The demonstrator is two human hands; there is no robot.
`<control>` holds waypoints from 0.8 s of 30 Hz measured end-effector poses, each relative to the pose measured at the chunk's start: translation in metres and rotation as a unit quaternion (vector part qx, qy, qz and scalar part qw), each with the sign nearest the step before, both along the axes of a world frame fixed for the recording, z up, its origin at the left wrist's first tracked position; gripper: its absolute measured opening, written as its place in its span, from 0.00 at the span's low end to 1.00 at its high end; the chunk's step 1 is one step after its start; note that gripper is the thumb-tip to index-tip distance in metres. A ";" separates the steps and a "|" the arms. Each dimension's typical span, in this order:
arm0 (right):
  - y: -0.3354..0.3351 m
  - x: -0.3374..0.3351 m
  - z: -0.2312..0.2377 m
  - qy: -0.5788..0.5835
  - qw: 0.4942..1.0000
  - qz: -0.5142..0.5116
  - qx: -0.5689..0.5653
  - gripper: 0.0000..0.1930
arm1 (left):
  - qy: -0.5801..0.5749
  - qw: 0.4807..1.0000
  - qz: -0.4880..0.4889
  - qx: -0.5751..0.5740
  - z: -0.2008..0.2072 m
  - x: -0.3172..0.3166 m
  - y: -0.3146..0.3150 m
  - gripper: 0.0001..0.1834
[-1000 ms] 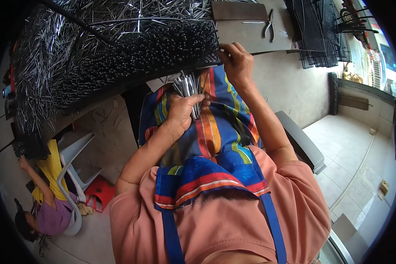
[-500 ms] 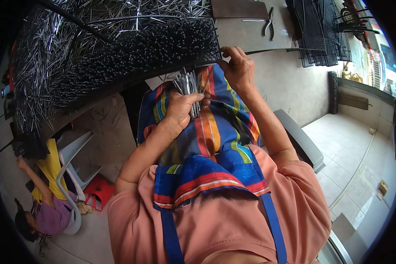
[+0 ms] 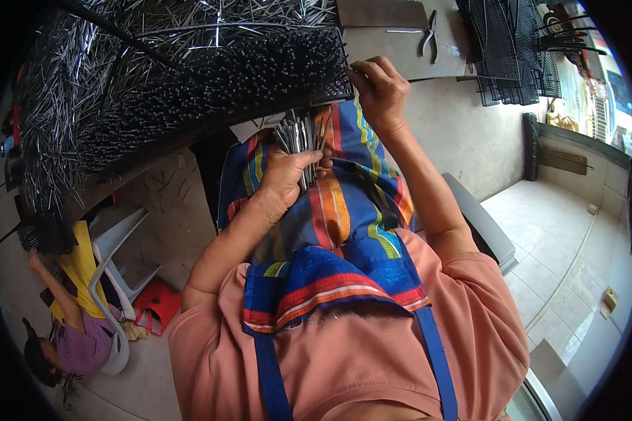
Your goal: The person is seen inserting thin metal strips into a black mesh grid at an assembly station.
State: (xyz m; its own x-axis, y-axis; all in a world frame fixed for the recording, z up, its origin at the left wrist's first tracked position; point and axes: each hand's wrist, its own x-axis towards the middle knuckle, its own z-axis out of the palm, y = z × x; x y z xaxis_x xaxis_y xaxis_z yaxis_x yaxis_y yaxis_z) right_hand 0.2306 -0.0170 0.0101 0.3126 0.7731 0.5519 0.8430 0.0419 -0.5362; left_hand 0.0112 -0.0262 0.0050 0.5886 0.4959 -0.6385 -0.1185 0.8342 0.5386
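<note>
A bundle of thin, shiny dark strips [image 3: 302,133] stands in my left hand [image 3: 281,175], whose fingers wrap round its lower part above my lap. The strips fan out slightly at the top, and one or two lean to the right. My right hand [image 3: 380,95] is at the right end of a long black rack [image 3: 346,64], with thumb and fingertips pinched together by its edge. Whatever is between those fingertips is too small to make out. Many dark strips with pale tips stick up close together across the rack.
Behind the rack lies a big heap of loose dark strips [image 3: 148,56]. Pliers [image 3: 430,38] lie on the table at the far right, near black mesh panels [image 3: 498,49]. At left, another person [image 3: 84,344] sits on a pale chair [image 3: 123,281]. A grey box-like object [image 3: 477,224] is beside my right arm.
My right hand has moved a little farther away, along the rack's right end. My left hand still holds the bundle in nearly the same place.
</note>
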 end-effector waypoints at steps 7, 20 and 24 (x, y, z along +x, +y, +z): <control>-0.012 -0.004 0.006 -0.120 0.990 -0.021 -0.073 0.08 | 0.000 0.999 0.041 -0.013 0.006 0.006 0.004 0.13; -0.049 -0.034 0.014 0.558 0.762 0.077 -0.321 0.06 | -0.011 0.999 0.041 0.007 0.013 0.015 -0.003 0.14; -0.041 -0.027 0.013 0.576 0.813 -0.007 -0.086 0.06 | 0.004 0.993 0.115 0.017 0.000 0.010 -0.006 0.11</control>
